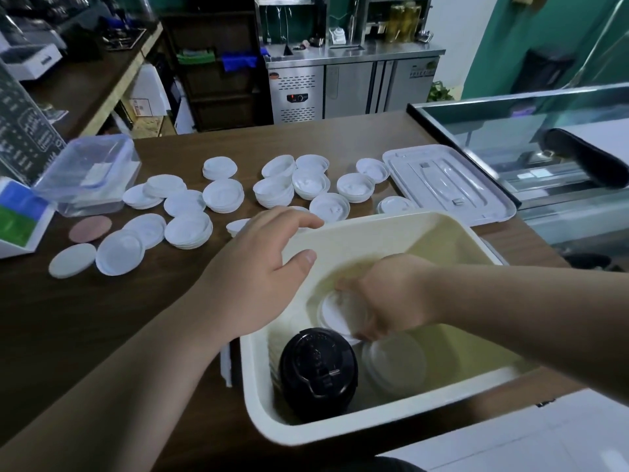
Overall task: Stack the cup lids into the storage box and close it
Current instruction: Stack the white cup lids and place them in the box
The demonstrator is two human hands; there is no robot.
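Piles of white lids (223, 195) are lying on the brown table (102, 318) behind the storage box (253, 386) and off to its left. The flat cover (449, 185) is lying just behind the box on the right, next to a glass case (527, 131). A clear tub (88, 172) is sitting far to the left of the box, and a pink round mat (90, 229) is lying near that tub. A steel fridge (354, 86) is standing far behind the box.

Inside the box, a black lid (318, 366) is sitting in the near left corner. A clear lid (394, 364) is lying just beside it on the right. My right arm is crossing over the box and hiding part of its floor.

My left hand (262, 267) is resting on the back left rim of the box, with its fingers loose and spread, holding nothing. My right hand (391, 294) is reaching down into the middle of the box. Its fingers are curling round a small lid stack (335, 315), which is sitting just behind the black lid.

The black lid is showing raised marks, but I cannot read them. A dark sign (20, 131) far to the left of the box is showing white writing that is too blurry to read.
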